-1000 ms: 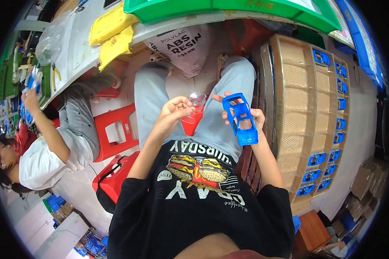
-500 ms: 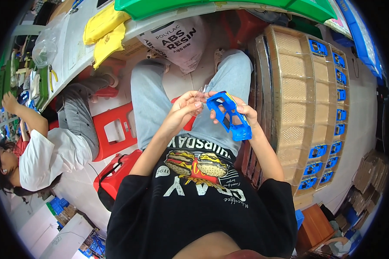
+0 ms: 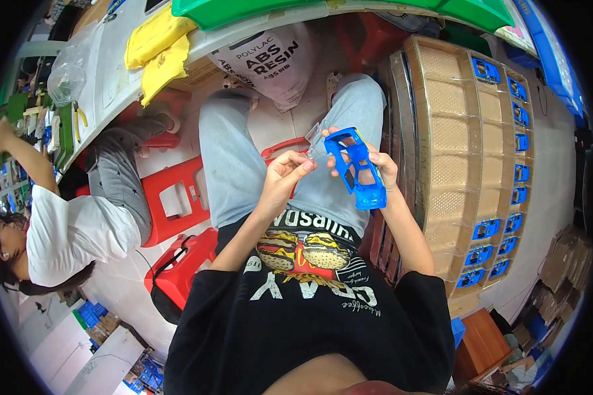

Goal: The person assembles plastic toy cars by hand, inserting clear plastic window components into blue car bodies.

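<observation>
Above my lap, my right hand grips a blue plastic toy car body by its right side. The shell has open window holes and a yellow mark along its edge, and it is tilted. Just left of it, my left hand pinches a clear plastic part between thumb and fingers. This part looks like a small transparent window piece with thin arms. It sits close to the left side of the car body; whether the two touch I cannot tell.
On my right stands a divided tan tray holding several blue car bodies. A green bin and yellow cloth lie on the bench ahead. A white sack rests under it. At left, a co-worker sits by red stools.
My left hand has drawn slightly back, and more of the clear part shows. The blue car body has shifted a little up and right and turned more upright. The co-worker's arm has reached farther out.
</observation>
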Tool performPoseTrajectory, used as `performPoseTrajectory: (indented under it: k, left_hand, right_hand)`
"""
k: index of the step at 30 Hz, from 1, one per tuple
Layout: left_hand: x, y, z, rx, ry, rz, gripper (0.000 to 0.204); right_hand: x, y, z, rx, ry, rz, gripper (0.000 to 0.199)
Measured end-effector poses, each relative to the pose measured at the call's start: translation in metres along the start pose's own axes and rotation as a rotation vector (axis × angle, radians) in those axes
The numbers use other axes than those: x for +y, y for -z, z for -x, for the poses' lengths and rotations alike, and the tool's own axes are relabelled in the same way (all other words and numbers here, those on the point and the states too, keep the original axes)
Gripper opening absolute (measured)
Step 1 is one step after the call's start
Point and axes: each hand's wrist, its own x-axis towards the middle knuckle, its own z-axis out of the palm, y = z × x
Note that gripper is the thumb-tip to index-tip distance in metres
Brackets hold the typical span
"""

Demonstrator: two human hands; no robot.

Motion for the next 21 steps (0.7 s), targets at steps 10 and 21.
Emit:
performPoseTrajectory:
  k: [10, 21]
  left_hand:
    - [-0.014, 0.03, -0.005, -0.071, 0.063, -0.219, 0.011]
    - [0.005, -0.002, -0.009, 0.025, -0.163, -0.193, 0.022]
  right_hand:
    - [-0.006, 0.011, 0.001, -0.019, 0.05, -0.084, 0.079]
    - [-0.003, 0.008, 0.001, -0.024, 0.051, -0.02, 0.082]
